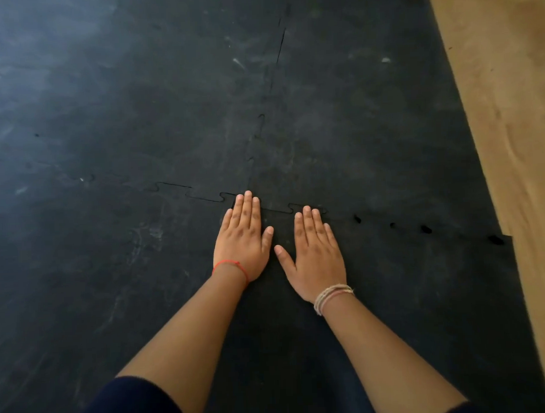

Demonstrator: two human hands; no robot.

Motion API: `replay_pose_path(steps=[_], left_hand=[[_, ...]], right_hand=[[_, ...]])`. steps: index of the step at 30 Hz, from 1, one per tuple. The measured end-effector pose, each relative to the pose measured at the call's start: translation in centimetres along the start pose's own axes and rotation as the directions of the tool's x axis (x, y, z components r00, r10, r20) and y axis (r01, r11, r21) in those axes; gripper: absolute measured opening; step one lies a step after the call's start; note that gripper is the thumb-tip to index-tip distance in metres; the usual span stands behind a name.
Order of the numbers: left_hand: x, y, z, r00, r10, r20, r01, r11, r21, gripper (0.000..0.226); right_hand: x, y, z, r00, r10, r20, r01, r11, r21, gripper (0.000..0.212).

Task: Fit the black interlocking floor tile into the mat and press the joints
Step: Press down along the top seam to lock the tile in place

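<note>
On the left, the black mat (92,120) spreads far and wide, its puzzle-shaped seam (203,198) running rightward to your left hand (243,243), which lies flat with a red thread (230,265) at the wrist, fingers (248,207) released and spread straight, their tips on the seam and grasping nothing. Just beside it your right hand (316,260), wearing pale cords (331,297), also lies palm down with released fingers on the near black tile (407,294). Farther right, the joint between the tile and mat shows small dark gaps (425,228), and tan floor (508,105) borders the right edge.
</note>
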State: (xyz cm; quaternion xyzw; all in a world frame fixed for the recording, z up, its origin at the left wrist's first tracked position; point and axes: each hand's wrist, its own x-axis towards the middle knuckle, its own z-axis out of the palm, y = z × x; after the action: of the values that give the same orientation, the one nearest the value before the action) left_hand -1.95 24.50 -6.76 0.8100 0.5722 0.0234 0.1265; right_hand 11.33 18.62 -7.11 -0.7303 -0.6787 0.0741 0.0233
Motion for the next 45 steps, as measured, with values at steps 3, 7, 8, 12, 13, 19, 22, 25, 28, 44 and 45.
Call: replay_pose_path(steps=[3, 7, 8, 12, 13, 19, 22, 25, 28, 44, 45], left_hand=[[0.1, 0.0, -0.5, 0.999, -0.012, 0.039, 0.012, 1.000, 0.002, 0.060], [-1.0, 0.7, -1.2, 0.996, -0.004, 0.088, 0.003, 1.000, 0.010, 0.061], [-1.8, 1.0, -0.9, 0.997, 0.003, 0.076, -0.004, 1.000, 0.012, 0.061], [-4.2, 1.7, 0.3, 0.999, -0.026, 0.020, 0.027, 0.999, -0.021, 0.062], [-4.1, 1.6, 0.4, 0.999, -0.032, 0.016, 0.032, 0.999, -0.016, 0.063], [-3.8, 1.7, 0.5, 0.999, -0.037, 0.003, 0.037, 0.999, -0.002, 0.068], [-3.8, 1.8, 0.2, 0.999, -0.043, 0.012, 0.043, 0.999, -0.004, 0.071], [-3.6, 1.8, 0.2, 0.999, -0.031, 0.006, 0.031, 0.999, 0.005, 0.068], [-3.6, 2.6, 0.1, 0.998, -0.058, 0.011, 0.059, 0.998, -0.035, 0.069], [0.0, 14.2, 2.7, 0.949, 0.302, 0.092, -0.300, 0.953, -0.035, 0.059], [0.0, 14.3, 2.6, 0.949, 0.304, 0.088, -0.303, 0.953, -0.029, 0.060]], right_hand=[[0.4, 0.3, -0.5, 0.998, -0.021, 0.054, 0.020, 1.000, 0.018, 0.075], [-0.1, 1.3, -1.9, 0.986, -0.056, 0.154, 0.050, 0.998, 0.040, 0.073], [-1.1, 1.9, -2.0, 0.992, -0.022, 0.123, 0.017, 0.999, 0.038, 0.074], [-6.1, 3.4, -1.5, 0.980, 0.177, -0.089, -0.170, 0.982, 0.081, 0.077], [-6.4, 3.5, -1.3, 0.979, 0.180, -0.097, -0.172, 0.982, 0.079, 0.078], [-5.3, 3.5, -1.3, 0.982, 0.186, 0.022, -0.186, 0.982, 0.028, 0.079], [-5.1, 3.4, -1.5, 0.983, 0.175, 0.049, -0.177, 0.983, 0.044, 0.079], [-5.0, 3.7, -1.5, 0.983, 0.179, 0.038, -0.181, 0.982, 0.057, 0.080], [-5.1, 3.8, -1.5, 0.989, 0.138, 0.046, -0.142, 0.985, 0.101, 0.082], [-5.7, 13.6, -2.6, 0.946, 0.325, 0.013, -0.325, 0.945, 0.048, 0.077], [-5.6, 13.6, -2.6, 0.947, 0.321, 0.016, -0.322, 0.945, 0.053, 0.077]])
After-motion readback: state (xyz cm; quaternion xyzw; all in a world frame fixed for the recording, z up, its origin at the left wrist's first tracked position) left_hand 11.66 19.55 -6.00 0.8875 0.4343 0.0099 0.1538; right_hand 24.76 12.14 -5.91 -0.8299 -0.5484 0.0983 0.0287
